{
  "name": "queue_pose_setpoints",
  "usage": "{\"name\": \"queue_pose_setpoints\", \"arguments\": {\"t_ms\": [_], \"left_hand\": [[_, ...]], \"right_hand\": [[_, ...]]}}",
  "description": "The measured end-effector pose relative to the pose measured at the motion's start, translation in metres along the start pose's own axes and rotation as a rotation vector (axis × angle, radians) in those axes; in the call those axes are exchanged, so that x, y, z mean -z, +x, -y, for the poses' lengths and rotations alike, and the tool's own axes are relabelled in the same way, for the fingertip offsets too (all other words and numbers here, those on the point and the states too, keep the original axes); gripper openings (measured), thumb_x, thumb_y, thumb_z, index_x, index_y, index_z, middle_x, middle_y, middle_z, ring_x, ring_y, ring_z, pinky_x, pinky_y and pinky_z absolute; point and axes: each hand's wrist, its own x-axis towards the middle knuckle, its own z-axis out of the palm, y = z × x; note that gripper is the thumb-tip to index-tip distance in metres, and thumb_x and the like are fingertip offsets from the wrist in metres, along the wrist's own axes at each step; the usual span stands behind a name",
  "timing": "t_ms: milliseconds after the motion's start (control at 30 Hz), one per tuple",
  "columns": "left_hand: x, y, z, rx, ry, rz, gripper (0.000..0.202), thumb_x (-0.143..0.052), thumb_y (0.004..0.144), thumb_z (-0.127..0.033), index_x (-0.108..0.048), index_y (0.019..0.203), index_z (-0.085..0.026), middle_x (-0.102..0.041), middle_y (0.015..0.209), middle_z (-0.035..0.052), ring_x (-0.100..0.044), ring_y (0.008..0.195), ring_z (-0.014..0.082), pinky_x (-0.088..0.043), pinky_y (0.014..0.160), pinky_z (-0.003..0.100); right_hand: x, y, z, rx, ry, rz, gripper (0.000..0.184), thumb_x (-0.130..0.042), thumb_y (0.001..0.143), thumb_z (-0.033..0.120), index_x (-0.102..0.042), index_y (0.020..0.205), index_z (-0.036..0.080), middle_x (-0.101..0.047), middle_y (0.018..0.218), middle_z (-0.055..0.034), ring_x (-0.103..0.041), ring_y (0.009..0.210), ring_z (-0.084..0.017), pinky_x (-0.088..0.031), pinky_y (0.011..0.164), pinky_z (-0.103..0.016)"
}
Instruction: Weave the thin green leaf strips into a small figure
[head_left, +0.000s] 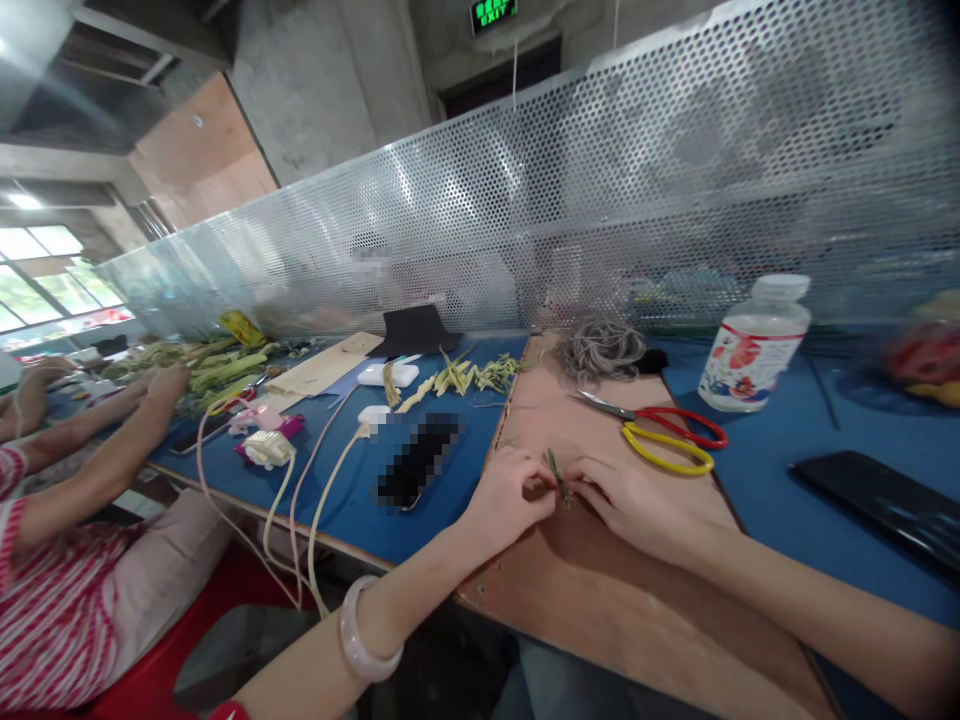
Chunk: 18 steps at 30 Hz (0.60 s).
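Over the brown board (570,590), my left hand (517,492) and my right hand (634,500) meet, fingertips nearly together. Pinched between them is a small green sprig-like piece (557,474), thin and upright with a slight tilt; its finer details are too small to make out. The fingers of both hands are closed on it, the left from its left side and the right from its right side. Beyond my right hand lie scissors (667,437) with one red and one yellow handle, blades apart. A tangle of grey thread (600,350) rests at the board's far end.
A white bottle (757,345) and a black phone-like object (877,500) are at right. To the left lie a dark phone (420,460), white cabled devices (388,374) and yellow-green plant strips (457,375). A perforated metal screen (450,220) stands behind; a co-worker's arms (105,460) are far left.
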Motion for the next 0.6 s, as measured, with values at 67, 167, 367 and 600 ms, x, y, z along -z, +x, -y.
{"name": "queue_pose_setpoints", "arguments": {"t_ms": [67,167,367,600], "left_hand": [[0.0003,0.0008,-0.0006,0.024,-0.026,0.007,0.006,-0.058,0.07,-0.019,-0.06,0.075,-0.018,-0.061,0.084,0.0025,-0.054,0.085,0.0163,-0.04,0.079,0.027],[0.0008,0.002,-0.0017,0.058,-0.097,0.029,0.005,-0.056,0.071,-0.019,-0.059,0.074,-0.017,-0.06,0.082,0.0026,-0.054,0.081,0.0146,-0.041,0.074,0.025],[0.0011,0.0035,-0.0017,0.161,-0.23,0.066,0.011,-0.053,0.075,-0.021,-0.061,0.079,-0.014,-0.06,0.086,0.0038,-0.055,0.076,0.0124,-0.043,0.067,0.022],[0.0005,0.0063,0.0014,0.226,-0.345,0.084,0.012,-0.057,0.074,-0.023,-0.064,0.077,-0.014,-0.059,0.099,0.0064,-0.057,0.089,0.0155,-0.044,0.079,0.026]], "right_hand": [[0.0,0.0,-0.0002,0.007,-0.002,-0.007,0.021,-0.036,0.088,0.019,-0.057,0.088,0.021,-0.061,0.086,-0.0043,-0.057,0.077,-0.016,-0.045,0.07,-0.028],[-0.0004,0.0,-0.0006,0.015,-0.015,-0.011,0.021,-0.036,0.089,0.021,-0.058,0.087,0.021,-0.061,0.085,-0.0046,-0.057,0.078,-0.016,-0.045,0.07,-0.029],[-0.002,-0.0001,-0.0016,-0.001,-0.008,-0.019,0.021,-0.035,0.089,0.022,-0.056,0.085,0.02,-0.061,0.084,-0.0041,-0.057,0.077,-0.015,-0.045,0.069,-0.028],[-0.0045,0.001,-0.0028,-0.039,0.026,-0.062,0.019,-0.039,0.088,0.026,-0.056,0.084,0.02,-0.062,0.084,-0.0039,-0.057,0.077,-0.016,-0.045,0.068,-0.028]]}}
